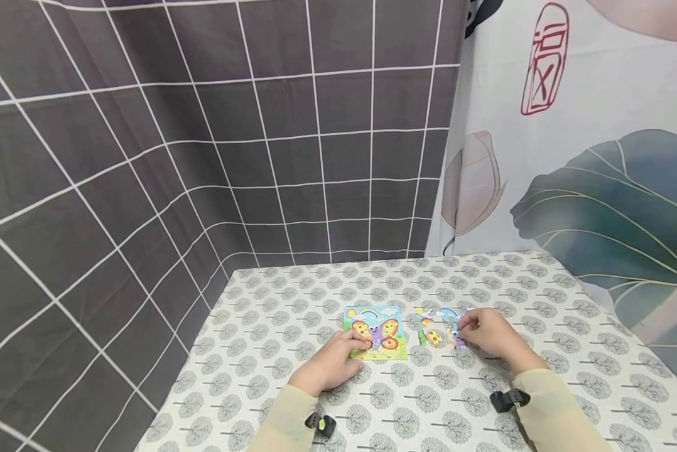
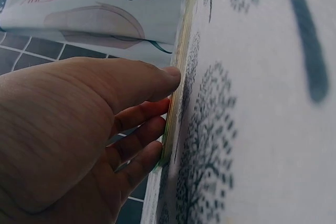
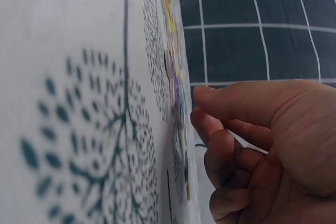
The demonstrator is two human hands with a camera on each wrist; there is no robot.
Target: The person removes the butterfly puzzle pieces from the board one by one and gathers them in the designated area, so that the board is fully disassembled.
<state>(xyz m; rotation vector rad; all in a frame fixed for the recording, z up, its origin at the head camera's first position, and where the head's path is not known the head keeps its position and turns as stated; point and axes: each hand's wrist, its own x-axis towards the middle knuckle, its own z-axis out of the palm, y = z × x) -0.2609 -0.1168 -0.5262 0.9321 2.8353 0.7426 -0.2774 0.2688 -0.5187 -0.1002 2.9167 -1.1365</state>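
On the tablecloth lies a square butterfly picture board (image 1: 396, 356) with a rainbow and a sun. My left hand (image 1: 334, 358) rests on its left side, fingertips on the picture and thumb near the front edge. In the left wrist view the board shows edge-on as a thin strip (image 2: 182, 40) by the fingertips. To its right lie several flat puzzle pieces (image 1: 432, 338) with matching butterfly parts. My right hand (image 1: 488, 331) is at their right side, beside a purple piece (image 1: 459, 343). The right wrist view shows thumb and forefinger close together, with nothing visible between them.
The table wears a white cloth (image 1: 282, 320) printed with grey trees. Dark curtain with white grid lines (image 1: 344, 157) hangs behind and at the left. A pale curtain with leaf prints (image 1: 598, 207) hangs at the right. Black wrist straps (image 1: 508, 400) sit on both sleeves.
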